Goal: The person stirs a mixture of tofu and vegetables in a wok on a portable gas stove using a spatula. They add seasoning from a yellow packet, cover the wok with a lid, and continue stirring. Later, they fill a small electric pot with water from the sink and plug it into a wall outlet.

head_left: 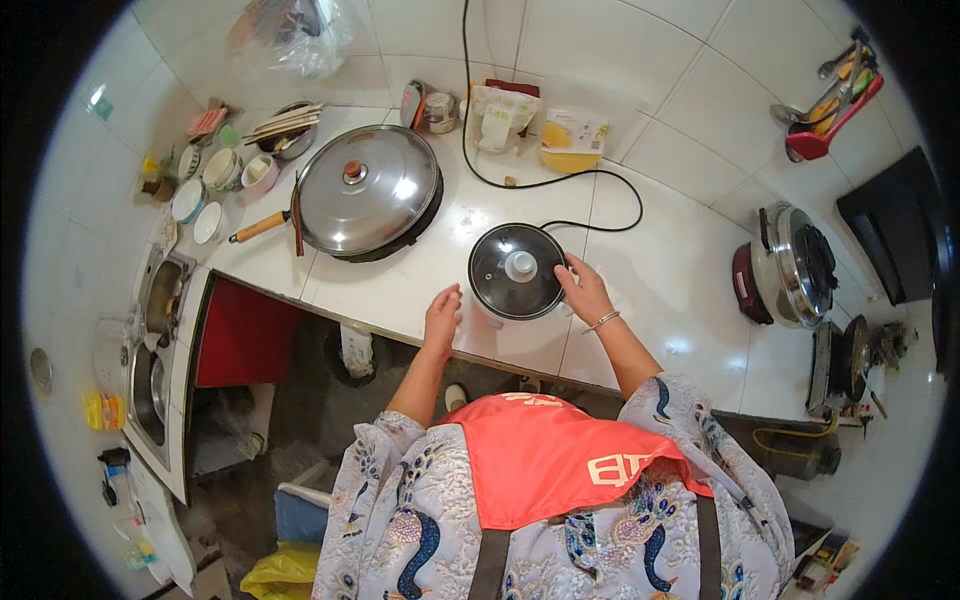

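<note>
A small round electric pot [486,313] stands near the counter's front edge. Its dark glass lid [500,252] is on and has a pale round knob [520,266]. My right hand [588,292] is at the pot's right side, with its fingers bent against the rim; a bracelet circles that wrist. What lies under the palm is hidden. My left hand [442,320] hovers just left of the pot, not touching it, its fingers loosely bent and nothing visible in them. A black cord [636,200] runs from behind the pot up the wall.
A large lidded frying pan [365,190] with a wooden handle sits back left, near stacked bowls [222,170]. A yellow box [572,142] and bags stand by the wall. An appliance with a steel lid [800,262] is far right; a sink [150,390] is left.
</note>
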### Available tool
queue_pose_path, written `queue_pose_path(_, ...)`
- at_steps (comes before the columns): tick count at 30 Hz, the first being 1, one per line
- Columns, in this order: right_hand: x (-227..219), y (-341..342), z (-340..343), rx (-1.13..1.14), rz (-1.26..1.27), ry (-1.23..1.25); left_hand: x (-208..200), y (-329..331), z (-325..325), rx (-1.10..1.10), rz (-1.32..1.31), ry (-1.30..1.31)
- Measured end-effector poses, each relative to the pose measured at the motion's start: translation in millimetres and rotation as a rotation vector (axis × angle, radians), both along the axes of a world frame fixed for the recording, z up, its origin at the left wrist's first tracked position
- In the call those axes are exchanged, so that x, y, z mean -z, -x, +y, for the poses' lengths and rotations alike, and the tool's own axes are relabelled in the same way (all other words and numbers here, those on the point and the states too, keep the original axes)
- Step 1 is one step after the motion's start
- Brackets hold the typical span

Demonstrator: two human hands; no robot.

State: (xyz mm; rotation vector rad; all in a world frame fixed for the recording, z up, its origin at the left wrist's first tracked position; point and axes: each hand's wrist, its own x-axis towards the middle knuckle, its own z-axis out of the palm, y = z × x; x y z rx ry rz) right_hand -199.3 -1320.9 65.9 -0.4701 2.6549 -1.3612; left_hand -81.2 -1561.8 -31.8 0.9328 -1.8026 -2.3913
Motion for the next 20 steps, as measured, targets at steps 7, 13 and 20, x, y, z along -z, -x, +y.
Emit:
queue_pose_path(7, 5.0, -2.6, 1.1, 0.083, -0.205, 0.087, -41.2, 30.0, 2.5, 0.119, 0.078, -0.002)
queue_pose_path(13, 21.8, -2.7, -1.2, 0.134, -0.166, 0.115, -48.7, 29.8, -7.8, 0.192, 0.092, -0.054)
queue_pose_path(20, 49.0, -3.4, -12.0, 0.120, -0.230, 0.302, -25.0, 3.9, -33.7, 0.217, 0.107, -0.097)
